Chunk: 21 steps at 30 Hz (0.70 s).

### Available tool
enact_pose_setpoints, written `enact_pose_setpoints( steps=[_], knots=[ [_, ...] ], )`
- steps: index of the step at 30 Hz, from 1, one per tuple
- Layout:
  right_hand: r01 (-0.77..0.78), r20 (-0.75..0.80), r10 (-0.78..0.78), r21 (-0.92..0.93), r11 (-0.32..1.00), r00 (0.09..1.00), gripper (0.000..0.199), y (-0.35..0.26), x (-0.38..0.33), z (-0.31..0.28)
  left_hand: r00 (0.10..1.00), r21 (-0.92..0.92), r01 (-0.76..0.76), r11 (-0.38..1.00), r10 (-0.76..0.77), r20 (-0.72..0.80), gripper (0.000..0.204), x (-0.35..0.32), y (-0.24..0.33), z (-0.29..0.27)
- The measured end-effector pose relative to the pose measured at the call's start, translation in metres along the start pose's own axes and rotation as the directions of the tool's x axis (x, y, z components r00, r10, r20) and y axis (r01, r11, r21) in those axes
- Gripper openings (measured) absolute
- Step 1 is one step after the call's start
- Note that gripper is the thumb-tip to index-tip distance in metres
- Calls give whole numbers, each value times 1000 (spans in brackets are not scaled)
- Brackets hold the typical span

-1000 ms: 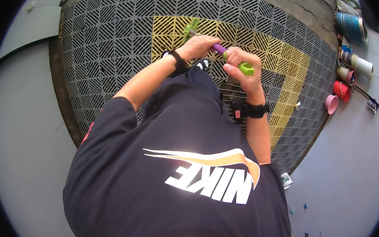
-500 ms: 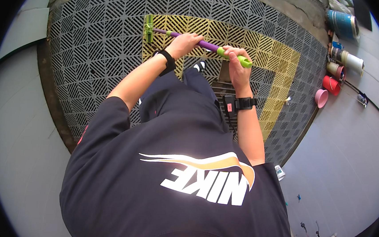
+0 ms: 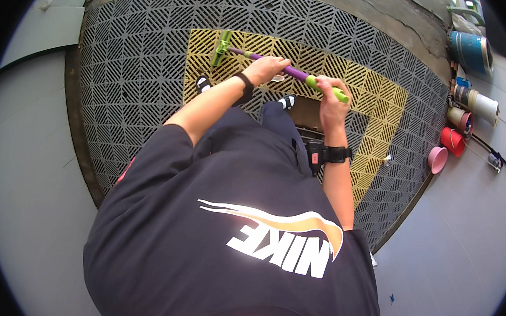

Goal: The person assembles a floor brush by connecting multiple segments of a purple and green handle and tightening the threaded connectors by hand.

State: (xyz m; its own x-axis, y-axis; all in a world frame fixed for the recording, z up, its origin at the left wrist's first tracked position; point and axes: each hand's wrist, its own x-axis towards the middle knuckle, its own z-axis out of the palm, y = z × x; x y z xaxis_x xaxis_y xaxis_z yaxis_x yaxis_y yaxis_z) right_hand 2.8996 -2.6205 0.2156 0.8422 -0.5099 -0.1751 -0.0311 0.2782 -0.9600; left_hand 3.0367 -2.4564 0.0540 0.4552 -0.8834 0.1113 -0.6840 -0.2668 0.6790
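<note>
A long-handled mop (image 3: 296,73) with a purple and lime-green pole runs slantwise in front of me. Its narrow green crosswise head (image 3: 220,48) is at the far left end, over the yellow tiles; what lies under the head is hidden. Partway along the purple pole my left hand (image 3: 267,69) is wrapped round it. My right hand (image 3: 332,102) grips the green upper end, close to the tip. Both wrists wear black straps, the right one with a small black box beside it.
Slatted grey tiles (image 3: 133,59) with a yellow band (image 3: 381,120) cover the floor. My sandalled feet stand near the mop head. Along the right wall are a blue drum (image 3: 468,53), a red bucket (image 3: 453,141) and a pink basin (image 3: 437,160). A grey wall bounds the left.
The mop head has shifted right, from the yellow band's left edge to inside it. Both hands keep their grip. My left foot has come into view, and the whole view has moved slightly.
</note>
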Motion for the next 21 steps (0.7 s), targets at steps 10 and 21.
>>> enact_pose_setpoints(
  steps=[10, 21],
  knots=[
    [5, -107, -28, -205, 979, 994, 12, -108, 7, -128, 998, -159, -70, 985, 68, -16, 24, 136, 120, 78],
    [231, 227, -197, -133, 964, 954, 7, -81, 38, -44, 992, -228, 19, 973, -46, -114, 23, 93, 86, 10]
  ],
)
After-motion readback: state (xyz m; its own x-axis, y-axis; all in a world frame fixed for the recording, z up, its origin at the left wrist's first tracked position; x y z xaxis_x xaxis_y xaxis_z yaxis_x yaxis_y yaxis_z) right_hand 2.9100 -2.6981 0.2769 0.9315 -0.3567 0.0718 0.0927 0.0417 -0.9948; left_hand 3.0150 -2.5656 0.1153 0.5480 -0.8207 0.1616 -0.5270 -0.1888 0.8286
